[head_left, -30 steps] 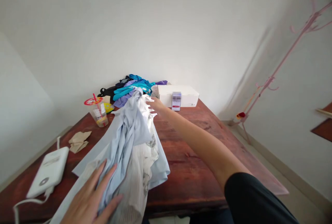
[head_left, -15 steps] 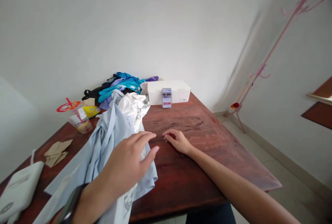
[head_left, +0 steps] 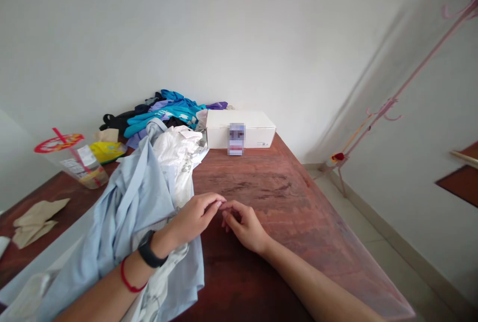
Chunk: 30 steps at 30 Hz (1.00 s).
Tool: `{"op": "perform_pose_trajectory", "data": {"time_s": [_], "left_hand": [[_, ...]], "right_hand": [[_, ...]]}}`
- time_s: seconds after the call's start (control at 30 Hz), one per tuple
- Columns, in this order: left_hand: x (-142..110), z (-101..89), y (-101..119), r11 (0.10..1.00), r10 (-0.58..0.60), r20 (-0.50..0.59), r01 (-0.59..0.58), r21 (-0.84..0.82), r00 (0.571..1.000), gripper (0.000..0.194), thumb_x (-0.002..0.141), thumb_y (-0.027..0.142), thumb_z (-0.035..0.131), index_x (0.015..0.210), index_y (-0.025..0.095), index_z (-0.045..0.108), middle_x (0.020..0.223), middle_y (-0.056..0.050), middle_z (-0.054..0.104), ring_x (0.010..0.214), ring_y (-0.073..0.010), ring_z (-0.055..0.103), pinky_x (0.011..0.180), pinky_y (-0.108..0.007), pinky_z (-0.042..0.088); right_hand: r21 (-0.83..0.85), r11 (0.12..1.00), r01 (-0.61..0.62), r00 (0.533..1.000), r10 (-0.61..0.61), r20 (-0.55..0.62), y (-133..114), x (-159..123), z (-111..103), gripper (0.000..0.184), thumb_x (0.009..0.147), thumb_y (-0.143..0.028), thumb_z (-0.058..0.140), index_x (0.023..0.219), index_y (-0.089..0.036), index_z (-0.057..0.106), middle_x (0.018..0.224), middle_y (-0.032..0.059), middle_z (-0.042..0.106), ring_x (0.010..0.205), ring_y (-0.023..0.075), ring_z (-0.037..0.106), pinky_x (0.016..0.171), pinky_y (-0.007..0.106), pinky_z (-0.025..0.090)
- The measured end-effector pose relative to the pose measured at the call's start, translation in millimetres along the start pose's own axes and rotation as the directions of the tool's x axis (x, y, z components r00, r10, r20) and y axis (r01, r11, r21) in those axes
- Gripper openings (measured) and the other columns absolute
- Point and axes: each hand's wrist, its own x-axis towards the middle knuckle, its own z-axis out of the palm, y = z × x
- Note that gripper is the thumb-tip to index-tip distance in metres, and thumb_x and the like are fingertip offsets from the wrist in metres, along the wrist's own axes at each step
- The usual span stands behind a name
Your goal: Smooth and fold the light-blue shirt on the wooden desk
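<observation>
My left hand [head_left: 194, 218] lies over the right edge of a light blue shirt [head_left: 127, 207] heaped on the dark red wooden table [head_left: 284, 197]. A white patterned garment [head_left: 179, 155] is bundled with the shirt. My right hand [head_left: 244, 225] rests on the bare wood just right of the cloth. Its fingertips meet those of my left hand. Both hands have loosely curled fingers and I see nothing held in either. A black band and a red cord circle my left wrist.
A pile of turquoise, purple and black clothes [head_left: 164, 113] sits at the back by the wall. A white box [head_left: 241, 130] stands next to it. A plastic cup with a red straw [head_left: 80, 162] and crumpled brown paper [head_left: 33, 220] are on the left. A pink coat rack [head_left: 392, 105] leans at the right.
My right hand drew back from the top of the garments to the table. My left hand moved right over the shirt until the fingertips met. The view shifted right.
</observation>
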Motion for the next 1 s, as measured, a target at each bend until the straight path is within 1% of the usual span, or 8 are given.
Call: {"op": "perform_pose_trajectory", "data": {"time_s": [0.1, 0.2, 0.3, 0.53, 0.73, 0.87, 1.0], "left_hand": [[0.5, -1.4, -7.6, 1.000, 0.024, 0.036, -0.024, -0.018, 0.999, 0.030, 0.104, 0.028, 0.044, 0.116, 0.021, 0.071, 0.115, -0.005, 0.075, 0.107, -0.0202, 0.069, 0.098, -0.032, 0.052], [1.0, 0.4, -15.6, 0.999, 0.044, 0.021, -0.043, -0.027, 0.999, 0.031, 0.104, 0.026, 0.045, 0.121, 0.021, 0.071, 0.120, -0.005, 0.075, 0.110, -0.0198, 0.069, 0.100, -0.032, 0.053], [0.0, 0.4, -19.1, 0.998, 0.065, 0.001, -0.065, -0.026, 0.998, 0.031, 0.104, 0.025, 0.047, 0.124, 0.022, 0.071, 0.122, -0.004, 0.074, 0.112, -0.0198, 0.069, 0.101, -0.031, 0.053], [-1.1, -1.2, -16.1, 0.993, 0.122, 0.006, -0.122, 0.010, 0.993, 0.032, 0.102, 0.021, 0.050, 0.125, 0.024, 0.072, 0.121, -0.002, 0.075, 0.111, -0.0195, 0.071, 0.098, -0.028, 0.053], [-1.5, -1.1, -13.8, 0.994, 0.103, 0.025, -0.104, 0.015, 0.994, 0.032, 0.100, 0.021, 0.054, 0.125, 0.024, 0.073, 0.117, -0.001, 0.077, 0.105, -0.0197, 0.072, 0.093, -0.028, 0.054], [-1.5, -1.4, -16.2, 0.993, 0.116, 0.030, -0.116, 0.018, 0.993, 0.032, 0.099, 0.020, 0.055, 0.123, 0.026, 0.074, 0.114, 0.000, 0.077, 0.103, -0.0191, 0.073, 0.091, -0.027, 0.054], [-1.2, -1.4, -17.0, 0.994, 0.107, 0.031, -0.108, 0.015, 0.994, 0.031, 0.098, 0.019, 0.055, 0.121, 0.025, 0.075, 0.113, -0.001, 0.077, 0.101, -0.0188, 0.073, 0.090, -0.027, 0.054]], "right_hand": [[0.035, 0.999, -0.031, 0.999, 0.031, -0.013, 0.6, 0.5, 0.3, 0.027, 0.098, -0.043, 0.056, 0.105, -0.018, 0.066, 0.069, -0.0006, 0.065, 0.056, 0.0116, 0.059, 0.060, 0.025, 0.049], [0.051, 0.998, -0.045, 0.999, 0.047, -0.021, 0.3, 1.4, 0.8, 0.027, 0.098, -0.043, 0.056, 0.104, -0.018, 0.065, 0.070, -0.0005, 0.065, 0.057, 0.0112, 0.058, 0.060, 0.025, 0.049], [0.069, 0.997, -0.040, 0.999, 0.041, -0.016, 0.7, 2.5, 1.2, 0.026, 0.099, -0.043, 0.057, 0.104, -0.018, 0.063, 0.071, -0.0007, 0.064, 0.057, 0.0110, 0.058, 0.061, 0.025, 0.049], [0.090, 0.996, -0.022, 0.999, 0.019, 0.032, 2.5, 2.9, -2.9, 0.031, 0.095, -0.048, 0.063, 0.103, -0.019, 0.058, 0.069, -0.0021, 0.064, 0.057, 0.0119, 0.058, 0.058, 0.025, 0.048], [0.120, 0.991, -0.057, 0.996, 0.048, 0.075, -1.3, 7.3, -9.9, 0.039, 0.089, -0.055, 0.068, 0.090, -0.017, 0.062, 0.069, 0.0000, 0.064, 0.057, 0.0118, 0.059, 0.059, 0.026, 0.048], [0.106, 0.992, -0.069, 0.995, 0.060, 0.079, -0.8, 7.9, -9.4, 0.040, 0.088, -0.056, 0.069, 0.089, -0.016, 0.063, 0.067, -0.0003, 0.063, 0.056, 0.0119, 0.058, 0.058, 0.026, 0.047], [0.087, 0.994, -0.064, 0.994, 0.056, 0.092, 0.1, 6.5, -8.6, 0.037, 0.090, -0.054, 0.067, 0.089, -0.016, 0.063, 0.067, -0.0001, 0.063, 0.057, 0.0121, 0.058, 0.059, 0.025, 0.047]]}}
